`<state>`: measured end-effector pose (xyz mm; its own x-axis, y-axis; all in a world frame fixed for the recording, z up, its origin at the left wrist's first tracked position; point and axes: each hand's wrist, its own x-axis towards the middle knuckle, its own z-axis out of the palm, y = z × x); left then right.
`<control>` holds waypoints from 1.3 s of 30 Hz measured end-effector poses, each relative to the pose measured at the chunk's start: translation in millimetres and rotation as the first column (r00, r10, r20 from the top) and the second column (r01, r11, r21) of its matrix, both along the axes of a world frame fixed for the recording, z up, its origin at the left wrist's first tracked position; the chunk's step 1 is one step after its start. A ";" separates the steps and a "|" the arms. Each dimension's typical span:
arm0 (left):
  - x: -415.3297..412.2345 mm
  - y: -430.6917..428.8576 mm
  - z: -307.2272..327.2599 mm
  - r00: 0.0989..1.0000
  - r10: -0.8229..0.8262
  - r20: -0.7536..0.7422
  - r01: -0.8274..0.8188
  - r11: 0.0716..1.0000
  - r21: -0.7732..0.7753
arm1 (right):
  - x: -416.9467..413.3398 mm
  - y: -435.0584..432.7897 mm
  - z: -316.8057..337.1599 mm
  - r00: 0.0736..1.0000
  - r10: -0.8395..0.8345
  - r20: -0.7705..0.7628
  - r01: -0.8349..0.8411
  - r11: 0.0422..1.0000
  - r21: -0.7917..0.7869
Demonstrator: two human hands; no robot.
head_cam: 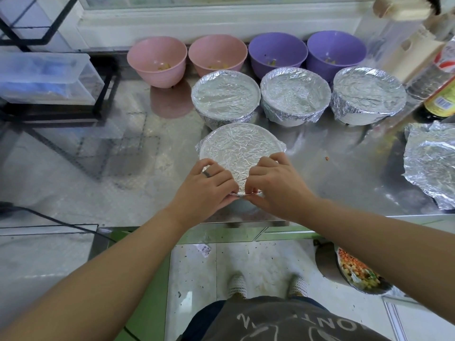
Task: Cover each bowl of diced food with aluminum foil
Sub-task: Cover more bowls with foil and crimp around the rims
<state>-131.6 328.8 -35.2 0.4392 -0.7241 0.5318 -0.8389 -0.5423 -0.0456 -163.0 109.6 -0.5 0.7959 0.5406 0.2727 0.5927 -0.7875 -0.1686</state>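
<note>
Now the bowl (240,146) stands near the front edge of the counter (332,173), straight before the person, with foil lying flat over its top. The left hand (206,183) and the right hand (275,183) touch at the nearest part of the rim, each pinching the foil edge (242,193) with thumb and curled fingers. The rim curves away to both sides, so neither hand seems nearer.

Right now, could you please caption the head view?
Left hand and right hand crimp foil over the nearest bowl.
</note>
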 end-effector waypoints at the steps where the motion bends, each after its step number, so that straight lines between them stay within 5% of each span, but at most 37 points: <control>1: 0.3 0.0 0.0 1.000 -0.008 0.014 0.008 1.000 0.002 | 0.0 -0.2 0.4 1.000 0.000 -0.004 0.000 1.000 0.003; 11: 14.6 19.3 -0.3 0.996 -0.006 -0.090 0.010 0.999 0.036 | 1.1 -3.9 2.5 0.999 0.023 -0.037 -0.023 1.000 -0.012; 23: 51.6 25.0 26.6 0.971 -0.234 0.043 0.208 0.921 0.328 | -0.2 -11.7 1.3 0.998 0.047 -0.034 -0.048 0.999 -0.012; 30: 47.2 22.4 38.8 0.988 -0.112 -0.107 0.148 0.889 0.433 | -7.9 1.0 -5.6 0.994 -0.069 0.087 0.065 0.997 0.042; 39: 16.5 18.4 19.9 0.992 -0.074 -0.098 0.090 0.982 0.167 | -2.7 -33.3 0.1 0.994 0.104 -0.014 -0.105 0.993 -0.059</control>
